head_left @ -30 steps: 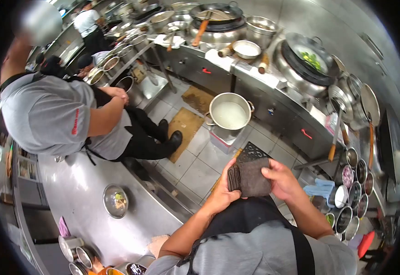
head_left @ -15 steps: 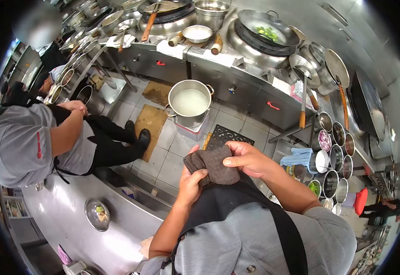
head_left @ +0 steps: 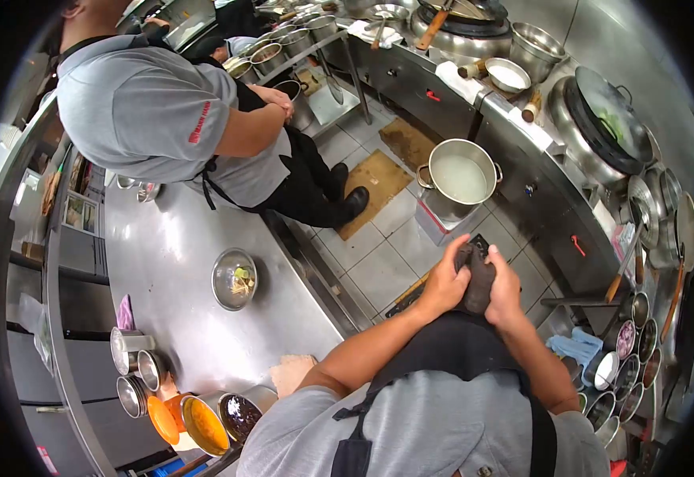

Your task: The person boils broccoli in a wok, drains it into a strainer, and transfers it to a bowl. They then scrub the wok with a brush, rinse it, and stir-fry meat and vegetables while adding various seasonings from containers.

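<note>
A dark brown folded cloth [head_left: 480,288] is pressed between my two hands, in front of my black apron. My left hand [head_left: 445,280] grips its left side, with the thumb and fingers around the edge. On the other side, my right hand [head_left: 506,288] is closed on the same cloth. Part of the cloth is hidden by the palms. Beyond it stands a two-handled metal pot [head_left: 462,171] holding cloudy whitish liquid, raised on a stand above the tiled floor.
At left a co-worker in a grey shirt [head_left: 164,103] stands with hands together. A steel counter [head_left: 180,246] bears a metal bowl [head_left: 234,278] with cut food and, nearer, several sauce containers. Woks [head_left: 613,119] line the range. A blue cloth [head_left: 576,347] lies beside ingredient pots at right.
My view has swung left, bringing more of the counter and co-worker into sight. The cloth, earlier held flat and wide, is now squeezed narrower and upright between my hands.
</note>
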A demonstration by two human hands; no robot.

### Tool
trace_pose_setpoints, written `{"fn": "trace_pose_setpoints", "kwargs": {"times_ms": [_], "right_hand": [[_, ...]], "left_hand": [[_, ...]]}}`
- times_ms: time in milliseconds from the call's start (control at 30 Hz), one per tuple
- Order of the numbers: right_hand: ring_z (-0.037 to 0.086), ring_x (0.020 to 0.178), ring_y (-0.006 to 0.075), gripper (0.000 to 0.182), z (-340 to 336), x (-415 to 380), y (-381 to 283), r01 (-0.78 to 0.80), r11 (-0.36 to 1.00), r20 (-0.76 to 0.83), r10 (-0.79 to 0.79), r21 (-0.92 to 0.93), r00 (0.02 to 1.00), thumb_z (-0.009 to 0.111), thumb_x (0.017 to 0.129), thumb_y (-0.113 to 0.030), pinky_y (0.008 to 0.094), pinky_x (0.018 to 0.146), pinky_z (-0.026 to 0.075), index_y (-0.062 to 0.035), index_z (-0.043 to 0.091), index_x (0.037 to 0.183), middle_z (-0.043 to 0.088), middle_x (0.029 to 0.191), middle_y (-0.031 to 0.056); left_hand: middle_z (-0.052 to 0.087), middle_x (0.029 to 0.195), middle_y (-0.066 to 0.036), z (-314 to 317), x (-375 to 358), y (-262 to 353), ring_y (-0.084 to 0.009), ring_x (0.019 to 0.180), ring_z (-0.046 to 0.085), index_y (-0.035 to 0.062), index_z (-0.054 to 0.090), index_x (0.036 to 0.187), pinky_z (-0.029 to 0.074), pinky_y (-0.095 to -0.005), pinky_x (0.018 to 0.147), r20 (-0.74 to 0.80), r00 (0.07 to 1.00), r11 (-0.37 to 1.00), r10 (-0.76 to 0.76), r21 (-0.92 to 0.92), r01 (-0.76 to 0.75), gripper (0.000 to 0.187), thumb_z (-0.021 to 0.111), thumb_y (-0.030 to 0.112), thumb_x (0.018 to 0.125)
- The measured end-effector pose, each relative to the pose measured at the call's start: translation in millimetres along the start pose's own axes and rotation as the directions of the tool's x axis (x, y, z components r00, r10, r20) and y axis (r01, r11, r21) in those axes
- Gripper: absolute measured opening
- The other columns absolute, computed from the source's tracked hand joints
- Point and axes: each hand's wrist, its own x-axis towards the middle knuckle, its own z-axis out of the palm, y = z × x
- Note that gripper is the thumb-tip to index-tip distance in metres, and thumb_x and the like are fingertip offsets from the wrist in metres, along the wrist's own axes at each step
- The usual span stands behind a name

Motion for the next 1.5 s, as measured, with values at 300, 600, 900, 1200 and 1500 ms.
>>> {"fn": "trace_pose_setpoints", "kwargs": {"times_ms": [300,600,900,1200,1500], "right_hand": [[0.060,0.085,0.0127,0.039,-0.8,-44.4,-33.9,-0.145,0.968,0.212,0.101,0.204,0.972,0.056,0.101,-0.046,0.0299,0.076,0.049,-0.0079,0.063,0.097,0.064,0.094,0.0032],[0.054,0.112,0.0189,0.048,-12.9,-92.3,-65.0,0.320,0.947,0.753,-0.203,-0.010,0.625,0.042,0.107,-0.028,0.0281,0.094,0.043,0.0091,0.040,0.138,0.055,0.124,0.0133],[0.055,0.100,0.0114,0.036,-5.7,-78.7,-62.8,0.153,0.988,0.755,-0.100,-0.001,0.649,0.057,0.102,-0.022,0.0258,0.086,0.046,0.0014,0.046,0.126,0.057,0.115,0.0074],[0.057,0.113,0.0191,0.035,-1.3,-73.7,-61.8,0.018,0.995,0.765,-0.084,0.094,0.639,0.055,0.102,-0.021,0.0347,0.100,0.045,0.0019,0.046,0.128,0.057,0.123,0.0110],[0.055,0.117,0.0190,0.040,-6.3,-72.3,-53.7,0.081,0.993,0.782,-0.121,0.090,0.611,0.056,0.102,-0.020,0.0340,0.102,0.043,0.0027,0.045,0.132,0.056,0.126,0.0112]], "left_hand": [[0.045,0.144,-0.020,-4.3,-9.8,19.9,-0.0276,0.137,0.041,0.0016,0.028,0.152,0.032,-0.0357,0.114,0.098,0.993,0.990,-0.072,-0.116,0.084,0.063,0.056,0.018,0.097],[0.044,0.143,-0.024,-22.9,-33.8,108.9,-0.0331,0.136,0.044,0.0068,0.008,0.158,0.035,-0.0386,0.112,0.245,0.970,0.996,-0.009,0.084,-0.012,0.116,0.084,0.024,0.072],[0.051,0.128,-0.014,-16.6,-29.9,89.3,-0.0230,0.124,0.048,0.0060,0.032,0.145,0.039,-0.0338,0.106,0.211,0.977,0.996,0.045,-0.090,-0.026,0.087,0.078,0.009,0.071],[0.052,0.125,-0.013,-12.8,-36.4,94.2,-0.0216,0.120,0.051,0.0049,0.032,0.144,0.041,-0.0333,0.103,0.136,0.990,0.999,-0.045,0.001,0.045,0.086,0.079,0.017,0.072],[0.051,0.129,-0.012,-19.8,-30.8,91.9,-0.0211,0.124,0.048,0.0045,0.027,0.147,0.040,-0.0315,0.104,0.263,0.957,0.989,-0.121,-0.054,0.140,0.091,0.078,0.014,0.072]]}}
